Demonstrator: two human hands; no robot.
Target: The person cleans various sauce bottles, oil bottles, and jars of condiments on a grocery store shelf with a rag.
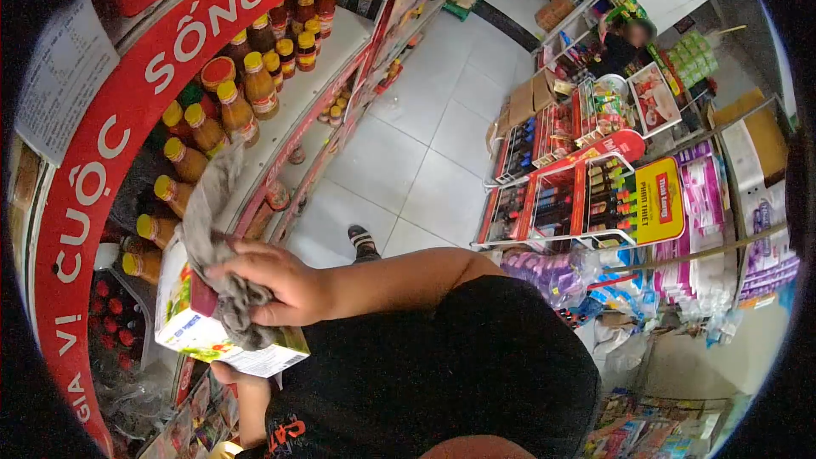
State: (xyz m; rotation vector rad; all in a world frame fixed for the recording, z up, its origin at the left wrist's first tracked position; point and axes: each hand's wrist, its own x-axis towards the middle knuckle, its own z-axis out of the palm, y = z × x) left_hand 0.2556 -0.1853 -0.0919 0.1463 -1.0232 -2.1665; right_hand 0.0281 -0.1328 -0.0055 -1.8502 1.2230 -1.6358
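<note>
My right hand (285,283) is closed around a crumpled grey cloth (204,208), part of which hangs loose past the fingers. The cloth lies against a white printed carton (183,329) with green food pictures and a dark red patch. Below the carton, my left hand (240,374) grips its lower edge, with most of the fingers hidden behind it. Just beyond the carton stand sauce bottles with yellow caps (174,189) on a shelf.
A red curved shelf sign (110,144) runs along the left. White floor tiles (391,161) lie in the middle, with a sandalled foot (363,240). Racks of dark bottles (557,204) and purple packs (701,187) fill the right. Another person (625,49) is at the far right.
</note>
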